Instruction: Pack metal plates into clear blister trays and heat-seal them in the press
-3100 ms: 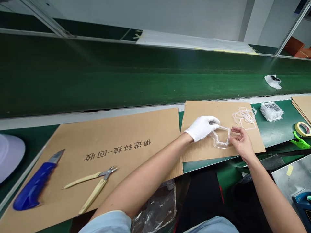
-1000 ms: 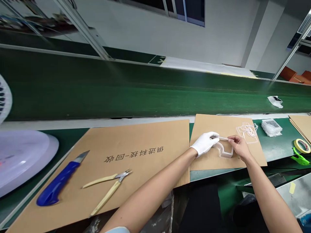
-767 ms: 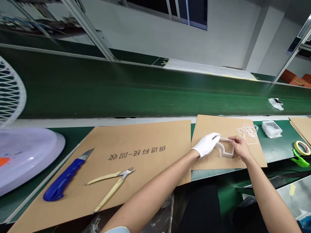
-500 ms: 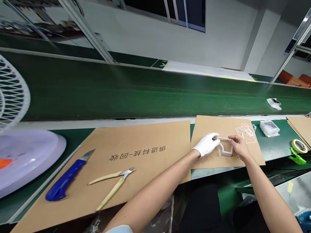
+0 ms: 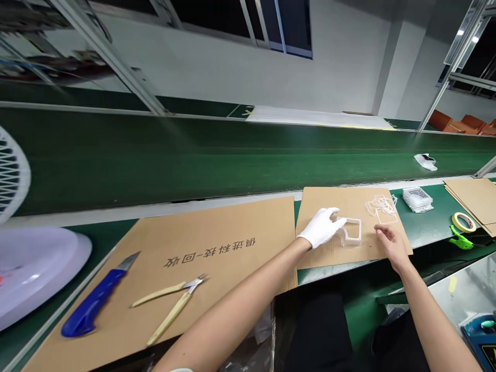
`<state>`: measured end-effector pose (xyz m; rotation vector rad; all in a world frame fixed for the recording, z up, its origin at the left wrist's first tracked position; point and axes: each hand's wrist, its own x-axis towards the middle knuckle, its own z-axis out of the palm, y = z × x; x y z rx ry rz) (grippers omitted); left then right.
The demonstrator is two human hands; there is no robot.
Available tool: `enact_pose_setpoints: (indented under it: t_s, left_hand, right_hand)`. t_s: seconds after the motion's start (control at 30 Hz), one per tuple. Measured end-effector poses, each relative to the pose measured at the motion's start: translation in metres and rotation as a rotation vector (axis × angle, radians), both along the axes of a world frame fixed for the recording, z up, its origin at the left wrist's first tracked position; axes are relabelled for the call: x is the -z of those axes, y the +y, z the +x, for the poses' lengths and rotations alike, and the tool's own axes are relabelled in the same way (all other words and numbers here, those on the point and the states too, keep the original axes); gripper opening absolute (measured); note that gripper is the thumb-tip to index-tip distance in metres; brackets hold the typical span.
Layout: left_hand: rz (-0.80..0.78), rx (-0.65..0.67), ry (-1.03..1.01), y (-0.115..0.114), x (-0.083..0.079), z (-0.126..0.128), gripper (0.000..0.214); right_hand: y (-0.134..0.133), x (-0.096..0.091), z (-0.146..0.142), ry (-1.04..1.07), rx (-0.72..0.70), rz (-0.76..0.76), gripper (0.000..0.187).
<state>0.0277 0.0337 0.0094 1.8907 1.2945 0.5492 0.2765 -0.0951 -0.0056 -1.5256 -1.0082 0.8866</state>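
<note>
A clear plastic part [image 5: 357,241], shaped like an open frame with a pale rim, rests on the smaller cardboard sheet [image 5: 321,258]. My left hand [image 5: 321,227], in a white glove, grips its left side between thumb and fingers. Bare and apart from the part, my right hand [image 5: 391,245] hovers just to its right. Its thumb and forefinger are drawn close together, and whatever may be between them is too small to make out. Beyond the right hand, a tangle of thin white strips [image 5: 382,205] lies on the same cardboard.
A blue-handled knife [image 5: 95,305] and yellow-handled nippers [image 5: 174,305] lie on the large cardboard sheet [image 5: 232,217]. At right are bagged packets [image 5: 417,199], a tape roll [image 5: 464,222] and green scissors [image 5: 461,239]. A fan [image 5: 34,274] stands at left.
My right hand has let go of the clear part's right corner and moved off to the right. The left hand keeps its hold. The whole view has shifted slightly.
</note>
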Motion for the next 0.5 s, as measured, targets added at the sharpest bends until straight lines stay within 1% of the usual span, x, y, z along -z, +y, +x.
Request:
enact_pose_setpoints:
  t_s: [0.07, 0.1, 0.13, 0.2, 0.27, 0.37, 0.43, 0.5]
  left_hand:
    - [0.066, -0.003, 0.015, 0.004, -0.015, 0.007, 0.057]
    - [0.112, 0.005, 0.021, 0.006, -0.022, 0.015, 0.054]
    - [0.163, 0.023, 0.027, 0.008, -0.029, 0.027, 0.051]
    - [0.273, 0.107, 0.052, 0.013, -0.042, 0.062, 0.048]
    - [0.376, 0.249, 0.110, 0.018, -0.053, 0.110, 0.043]
    - [0.472, 0.445, 0.184, 0.026, -0.062, 0.199, 0.035]
    - [0.484, 0.510, 0.210, 0.033, -0.063, 0.257, 0.032]
    - [0.479, 0.545, 0.247, 0.042, -0.061, 0.306, 0.031]
  right_hand:
    - [-0.042, 0.003, 0.011, 0.030, 0.036, -0.020, 0.056]
    - [-0.065, 0.006, 0.015, 0.054, 0.051, -0.036, 0.055]
    - [-0.087, 0.008, 0.018, 0.091, 0.060, -0.057, 0.054]
    - [-0.130, 0.011, 0.020, 0.147, 0.084, -0.099, 0.051]
    - [-0.167, 0.014, 0.018, 0.186, 0.126, -0.134, 0.050]
    - [-0.206, 0.021, 0.014, 0.226, 0.200, -0.163, 0.052]
    - [-0.223, 0.030, 0.011, 0.244, 0.232, -0.167, 0.055]
    - [-0.235, 0.043, 0.008, 0.263, 0.280, -0.158, 0.058]
